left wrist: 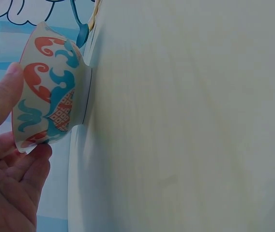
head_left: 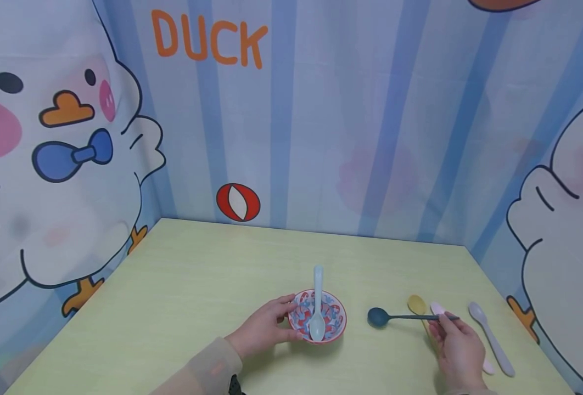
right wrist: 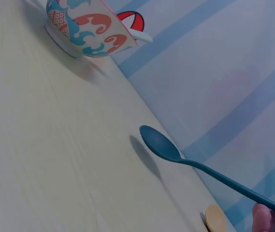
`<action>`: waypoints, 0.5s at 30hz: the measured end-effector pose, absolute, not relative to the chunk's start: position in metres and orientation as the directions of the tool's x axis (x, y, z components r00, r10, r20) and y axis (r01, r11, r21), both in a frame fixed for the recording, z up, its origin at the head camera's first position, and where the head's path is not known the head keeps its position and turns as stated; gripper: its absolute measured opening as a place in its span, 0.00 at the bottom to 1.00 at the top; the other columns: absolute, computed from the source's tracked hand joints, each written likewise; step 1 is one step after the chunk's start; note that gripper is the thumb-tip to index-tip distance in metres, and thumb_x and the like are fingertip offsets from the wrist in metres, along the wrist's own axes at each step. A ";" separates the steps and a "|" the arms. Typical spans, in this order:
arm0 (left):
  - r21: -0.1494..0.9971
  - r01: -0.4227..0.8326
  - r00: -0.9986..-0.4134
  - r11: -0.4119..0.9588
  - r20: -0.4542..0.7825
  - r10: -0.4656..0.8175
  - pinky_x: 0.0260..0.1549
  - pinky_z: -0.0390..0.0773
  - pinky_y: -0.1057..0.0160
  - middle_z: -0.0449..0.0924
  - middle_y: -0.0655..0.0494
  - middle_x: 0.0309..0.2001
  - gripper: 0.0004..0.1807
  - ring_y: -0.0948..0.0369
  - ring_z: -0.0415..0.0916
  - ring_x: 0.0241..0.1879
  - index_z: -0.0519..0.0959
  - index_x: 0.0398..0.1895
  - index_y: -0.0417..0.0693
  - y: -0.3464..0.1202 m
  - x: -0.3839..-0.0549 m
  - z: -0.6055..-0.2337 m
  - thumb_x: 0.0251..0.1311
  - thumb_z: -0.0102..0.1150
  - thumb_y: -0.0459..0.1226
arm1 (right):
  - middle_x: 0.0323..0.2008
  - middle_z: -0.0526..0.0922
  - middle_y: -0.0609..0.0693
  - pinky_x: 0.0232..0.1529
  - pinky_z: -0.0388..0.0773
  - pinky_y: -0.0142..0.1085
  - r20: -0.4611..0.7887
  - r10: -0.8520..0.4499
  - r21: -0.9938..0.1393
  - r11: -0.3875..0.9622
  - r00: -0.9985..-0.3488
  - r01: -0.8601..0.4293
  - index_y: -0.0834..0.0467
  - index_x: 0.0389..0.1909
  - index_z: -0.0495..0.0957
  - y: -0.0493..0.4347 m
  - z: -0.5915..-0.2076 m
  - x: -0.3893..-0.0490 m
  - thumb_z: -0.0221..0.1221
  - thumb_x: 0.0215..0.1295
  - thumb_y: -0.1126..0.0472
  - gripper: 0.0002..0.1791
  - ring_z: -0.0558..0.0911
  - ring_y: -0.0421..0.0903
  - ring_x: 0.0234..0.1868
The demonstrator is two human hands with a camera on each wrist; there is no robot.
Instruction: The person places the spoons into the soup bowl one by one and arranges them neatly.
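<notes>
My left hand (head_left: pixel 264 328) grips the near left side of a small bowl (head_left: pixel 338 318), thumb and fingers at its rim. Red and blue patterns cover the bowl inside and, in the left wrist view, its outer wall (left wrist: pixel 55 92). Inside it leans a pale blue-white spoon (head_left: pixel 317 326), its handle sticking up past the far rim. To the right, my right hand (head_left: pixel 460 346) pinches the handle end of a dark teal spoon (head_left: pixel 379 317). That spoon's head points left toward the bowl; the right wrist view shows it raised, with its shadow on the table beneath.
Under and around my right hand lie a yellow spoon (head_left: pixel 416 303) and a pink spoon (head_left: pixel 488 366), both partly covered. A lilac-grey spoon (head_left: pixel 492 341) lies further right on the pale table (head_left: pixel 212 263). Duck-printed cloth (head_left: pixel 316 137) stands behind and at both sides.
</notes>
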State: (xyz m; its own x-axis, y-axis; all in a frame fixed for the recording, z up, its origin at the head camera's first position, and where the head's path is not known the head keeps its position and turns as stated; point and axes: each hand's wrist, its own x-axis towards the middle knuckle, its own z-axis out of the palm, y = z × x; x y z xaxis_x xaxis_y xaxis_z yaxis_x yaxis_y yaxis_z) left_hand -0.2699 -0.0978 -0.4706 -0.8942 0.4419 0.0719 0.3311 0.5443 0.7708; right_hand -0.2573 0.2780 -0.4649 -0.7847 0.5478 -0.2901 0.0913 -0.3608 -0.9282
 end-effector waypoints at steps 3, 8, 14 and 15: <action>0.772 0.331 -0.895 0.543 0.074 0.440 0.59 0.72 0.54 0.58 0.53 0.72 0.40 0.51 0.68 0.62 0.69 0.67 0.41 -0.098 -0.270 -0.471 0.52 0.70 0.49 | 0.36 0.80 0.45 0.43 0.81 0.28 -0.243 0.571 -0.956 -0.277 -0.784 0.094 0.64 0.58 0.68 0.276 -0.465 -0.259 0.53 0.71 0.64 0.17 0.81 0.35 0.35; 0.776 0.332 -0.895 0.536 0.081 0.438 0.58 0.72 0.54 0.59 0.53 0.71 0.40 0.51 0.68 0.61 0.69 0.66 0.41 -0.098 -0.270 -0.472 0.52 0.70 0.48 | 0.54 0.72 0.61 0.41 0.82 0.31 -0.167 0.584 -0.984 -0.145 -0.794 0.100 0.69 0.63 0.62 0.271 -0.466 -0.258 0.47 0.74 0.63 0.21 0.83 0.35 0.31; 0.781 0.334 -0.893 0.528 0.084 0.441 0.58 0.72 0.54 0.59 0.53 0.72 0.40 0.50 0.69 0.62 0.69 0.67 0.40 -0.098 -0.270 -0.472 0.52 0.71 0.48 | 0.62 0.64 0.66 0.40 0.83 0.34 -0.136 0.574 -0.990 -0.115 -0.808 0.085 0.71 0.65 0.58 0.267 -0.463 -0.257 0.43 0.76 0.62 0.23 0.84 0.37 0.29; 0.782 0.333 -0.893 0.527 0.083 0.441 0.58 0.72 0.54 0.59 0.53 0.72 0.40 0.50 0.69 0.62 0.69 0.66 0.40 -0.098 -0.270 -0.472 0.52 0.71 0.48 | 0.61 0.65 0.65 0.40 0.83 0.35 -0.141 0.574 -0.989 -0.122 -0.807 0.086 0.70 0.64 0.59 0.267 -0.462 -0.257 0.44 0.76 0.62 0.22 0.84 0.38 0.29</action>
State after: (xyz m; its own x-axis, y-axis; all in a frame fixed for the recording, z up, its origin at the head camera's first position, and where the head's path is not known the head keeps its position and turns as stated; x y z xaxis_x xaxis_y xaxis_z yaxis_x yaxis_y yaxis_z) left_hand -0.2696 -0.0981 -0.4716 -0.8934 0.4415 0.0835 0.3335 0.5270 0.7817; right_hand -0.2570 0.2666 -0.4622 -0.8066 0.5741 -0.1408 0.0857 -0.1221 -0.9888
